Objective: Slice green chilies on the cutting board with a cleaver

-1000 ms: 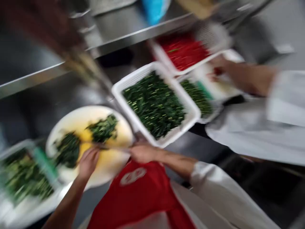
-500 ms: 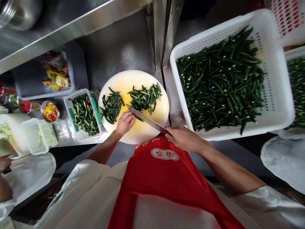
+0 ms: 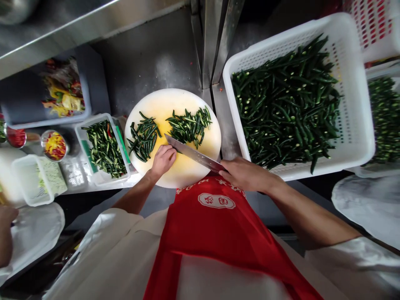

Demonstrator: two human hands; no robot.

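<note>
A long knife (image 3: 195, 155) lies slanted over the round cutting board (image 3: 184, 177), its handle in my right hand (image 3: 239, 171). My left hand (image 3: 163, 160) has its fingers bent together at the knife's tip end; whatever they press is hidden. On the board's left side is a pile of whole green chillies (image 3: 144, 137). Sliced green chillies (image 3: 189, 126) form another pile beyond the blade.
A large white basket (image 3: 364, 125) of green chillies stands at the right. To the left are a clear tub (image 3: 106, 146) of cut chillies, a grey bin (image 3: 96, 83) and a metal bowl (image 3: 55, 146). Another person's hand (image 3: 6, 216) shows at the left edge.
The view has shifted slightly, moving the left containers further left. The dark chilli strip seen under the blade before is now mostly out of sight. Both hands keep nearly the same places.
</note>
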